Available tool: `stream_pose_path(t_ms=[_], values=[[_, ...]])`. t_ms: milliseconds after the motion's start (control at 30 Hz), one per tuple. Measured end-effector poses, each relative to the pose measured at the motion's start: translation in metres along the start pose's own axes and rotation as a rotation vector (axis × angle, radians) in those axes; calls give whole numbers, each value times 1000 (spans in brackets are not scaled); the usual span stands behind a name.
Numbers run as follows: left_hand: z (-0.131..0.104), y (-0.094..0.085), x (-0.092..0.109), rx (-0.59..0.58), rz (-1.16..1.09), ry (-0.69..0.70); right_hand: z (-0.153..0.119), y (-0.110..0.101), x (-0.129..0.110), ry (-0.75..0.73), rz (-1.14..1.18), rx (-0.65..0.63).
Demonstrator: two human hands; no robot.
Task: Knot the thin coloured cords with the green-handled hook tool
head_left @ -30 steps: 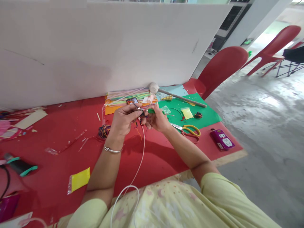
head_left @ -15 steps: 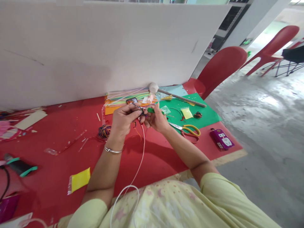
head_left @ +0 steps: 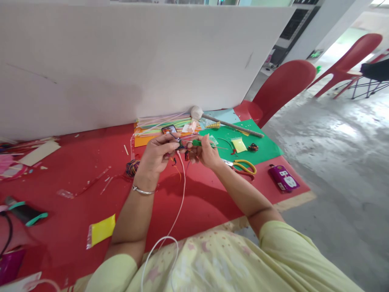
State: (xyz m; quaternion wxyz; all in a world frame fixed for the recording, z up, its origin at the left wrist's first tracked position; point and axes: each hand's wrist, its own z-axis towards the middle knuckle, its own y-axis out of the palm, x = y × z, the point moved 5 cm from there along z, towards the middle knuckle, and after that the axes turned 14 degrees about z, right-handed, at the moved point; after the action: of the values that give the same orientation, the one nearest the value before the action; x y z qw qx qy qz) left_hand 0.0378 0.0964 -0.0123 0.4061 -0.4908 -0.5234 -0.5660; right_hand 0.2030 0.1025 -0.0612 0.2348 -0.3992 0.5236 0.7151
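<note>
My left hand (head_left: 158, 156) is closed in a pinch on a small piece of dark, multicoloured yarn work (head_left: 181, 144). A green-handled crochet hook (head_left: 197, 143) is gripped in my right hand (head_left: 208, 152), its thin metal shaft pointing left at the yarn. The hook's tip is too small to make out. Orange and dark yarn ends dangle below my fingers. A pale cord (head_left: 184, 182) runs from under the hands down to my lap. Left of my left hand lies a ball of dark mixed yarn (head_left: 132, 167), partly hidden by the wrist.
Scissors (head_left: 243, 167) with yellow and red handles lie right of my right hand. Around are a phone (head_left: 169, 129), coloured pipe cleaners (head_left: 164, 121), a white ball on a grey stick (head_left: 231, 123), a yellow packet (head_left: 103, 230) and a purple box (head_left: 284, 178). A white panel (head_left: 121, 65) stands behind.
My right hand has shifted slightly right and down with the hook, covering more of the scissors. My left hand has moved a little left, still pinching the yarn work.
</note>
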Motion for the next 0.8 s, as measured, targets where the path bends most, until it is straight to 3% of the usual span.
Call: stream_pose_path(t_ms=[367, 633, 800], values=[[-1, -3, 2, -77, 14, -8, -4, -1, -11, -56, -119, -88], [-5, -5, -1, -189, 106, -133, -17, 15, -60, -226, -507, -389], [-7, 0, -1, -230, 84, -193, -21, 26, -83, -424, -707, -525]])
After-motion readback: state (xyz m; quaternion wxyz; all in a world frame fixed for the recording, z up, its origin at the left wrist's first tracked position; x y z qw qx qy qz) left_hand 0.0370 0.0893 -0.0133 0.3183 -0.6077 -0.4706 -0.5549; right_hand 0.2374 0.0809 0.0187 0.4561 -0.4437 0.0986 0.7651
